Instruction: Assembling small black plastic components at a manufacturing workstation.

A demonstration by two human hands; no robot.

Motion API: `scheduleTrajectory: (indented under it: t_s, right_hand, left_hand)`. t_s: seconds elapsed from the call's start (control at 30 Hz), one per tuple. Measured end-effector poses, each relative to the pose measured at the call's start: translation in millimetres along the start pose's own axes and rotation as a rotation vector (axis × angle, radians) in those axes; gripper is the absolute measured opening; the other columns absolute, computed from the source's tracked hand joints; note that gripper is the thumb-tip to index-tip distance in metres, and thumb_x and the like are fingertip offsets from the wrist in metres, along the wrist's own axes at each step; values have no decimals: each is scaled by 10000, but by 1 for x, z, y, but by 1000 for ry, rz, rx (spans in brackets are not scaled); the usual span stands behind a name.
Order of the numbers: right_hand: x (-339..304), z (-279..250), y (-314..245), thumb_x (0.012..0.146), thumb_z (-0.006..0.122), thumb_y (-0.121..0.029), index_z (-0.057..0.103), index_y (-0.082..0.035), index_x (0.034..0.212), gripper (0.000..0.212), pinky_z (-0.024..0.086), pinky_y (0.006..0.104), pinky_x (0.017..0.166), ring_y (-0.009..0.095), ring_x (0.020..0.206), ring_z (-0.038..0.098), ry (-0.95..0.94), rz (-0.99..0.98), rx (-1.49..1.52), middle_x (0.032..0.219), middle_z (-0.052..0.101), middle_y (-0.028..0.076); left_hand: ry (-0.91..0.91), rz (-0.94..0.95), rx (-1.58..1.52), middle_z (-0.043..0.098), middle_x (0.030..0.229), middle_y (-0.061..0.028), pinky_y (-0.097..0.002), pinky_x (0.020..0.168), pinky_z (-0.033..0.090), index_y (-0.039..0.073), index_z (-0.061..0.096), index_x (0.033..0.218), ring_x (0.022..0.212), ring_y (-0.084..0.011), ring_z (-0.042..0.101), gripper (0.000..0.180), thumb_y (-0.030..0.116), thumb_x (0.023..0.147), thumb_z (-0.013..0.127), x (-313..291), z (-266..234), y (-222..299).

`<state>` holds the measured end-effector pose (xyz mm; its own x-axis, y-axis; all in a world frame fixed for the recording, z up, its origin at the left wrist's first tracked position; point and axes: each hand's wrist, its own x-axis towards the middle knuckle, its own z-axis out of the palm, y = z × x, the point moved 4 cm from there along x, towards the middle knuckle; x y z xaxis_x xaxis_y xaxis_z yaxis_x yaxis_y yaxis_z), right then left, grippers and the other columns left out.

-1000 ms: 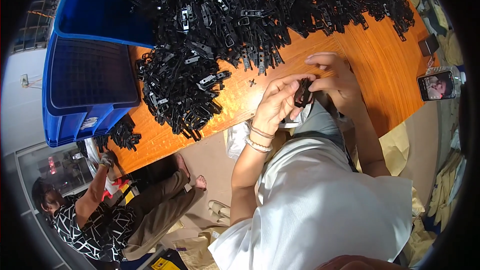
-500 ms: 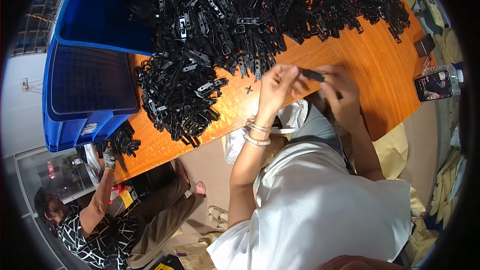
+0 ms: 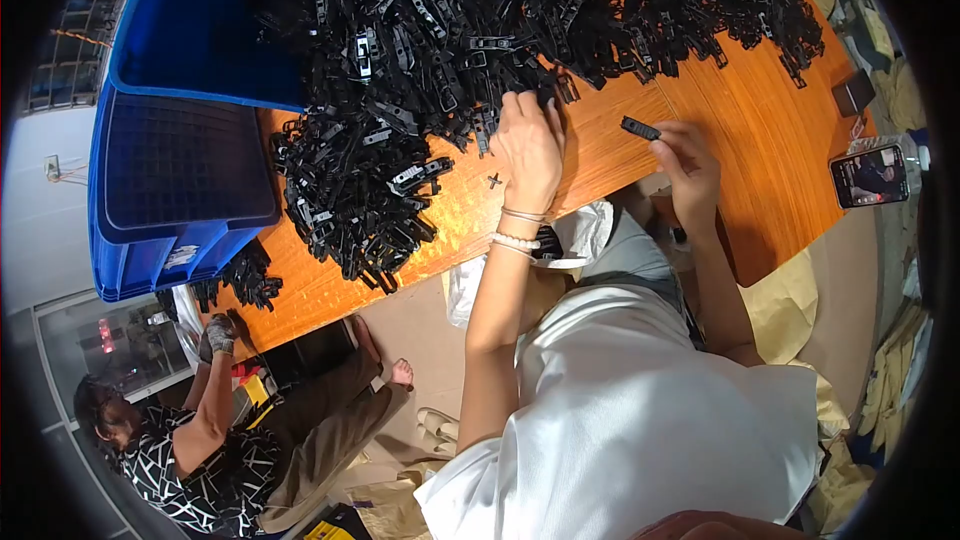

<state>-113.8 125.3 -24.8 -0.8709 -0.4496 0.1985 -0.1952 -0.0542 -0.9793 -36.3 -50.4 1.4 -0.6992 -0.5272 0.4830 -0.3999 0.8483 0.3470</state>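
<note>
My right hand (image 3: 688,168) pinches a small, long black plastic clip (image 3: 640,128) between thumb and fingertips, above the bare wood. The clip sticks out to the left of the fingers. My left hand (image 3: 530,148) is at the near edge of a large pile of similar black clips (image 3: 430,50). Its fingers bend down at the pile with the thumb to the right. The fingertips are partly hidden, so I cannot tell whether they grip a clip. Beside that wrist lies a small dark cross-shaped piece (image 3: 495,180) on the table (image 3: 750,160).
Stacked blue plastic crates (image 3: 185,170) stand at the left. A phone (image 3: 868,175) leans at the right table edge, near a small dark box (image 3: 853,92). At the lower left sits a co-worker (image 3: 200,450) with gloved hands beside more black clips (image 3: 250,280).
My hands have moved apart. The left went up and left to the pile; the right stays near its place, still with the black clip. The co-worker's gloved hands have shifted too.
</note>
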Motion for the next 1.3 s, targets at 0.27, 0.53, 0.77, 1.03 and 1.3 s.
scheduleTrajectory:
  t_s: [0.27, 0.53, 0.77, 1.03, 1.3]
  right_hand:
    - [8, 5, 5, 806, 527, -37, 571, 32, 859, 98, 418, 197, 545, 97, 612, 521, -49, 207, 230, 778, 560, 75]
    - [16, 20, -23, 805, 539, -99, 560, 46, 799, 147, 434, 215, 468, 135, 500, 549, -210, 470, 495, 582, 555, 96]
    - [10, 24, -31, 807, 529, -91, 559, 41, 795, 135, 442, 213, 470, 131, 502, 558, -214, 415, 401, 586, 567, 95]
    - [12, 20, -35, 812, 520, -89, 556, 43, 784, 140, 446, 215, 479, 130, 504, 561, -266, 359, 342, 580, 572, 97]
    - [6, 22, -36, 804, 528, -56, 571, 58, 797, 122, 468, 211, 510, 119, 546, 571, -228, 333, 312, 608, 570, 87]
  left_hand:
    - [146, -27, -430, 485, 828, -169, -323, 544, 436, -32, 461, 883, 629, -282, 521, 137, -37, 749, 489, -12, -8, -13]
    - [273, 326, -565, 540, 866, -210, -306, 587, 477, -48, 454, 835, 695, -284, 571, 182, -135, 686, 512, -30, -42, 26]
    - [277, 522, -515, 538, 852, -240, -346, 523, 477, -51, 376, 753, 641, -321, 569, 212, -160, 663, 534, -38, -46, 35]
    - [268, 486, -626, 542, 842, -237, -341, 532, 472, -55, 386, 735, 629, -311, 561, 190, -160, 668, 529, -38, -49, 29]
    - [300, 364, -613, 559, 813, -208, -299, 512, 468, -83, 439, 700, 642, -264, 583, 96, -119, 711, 527, -42, -49, 33]
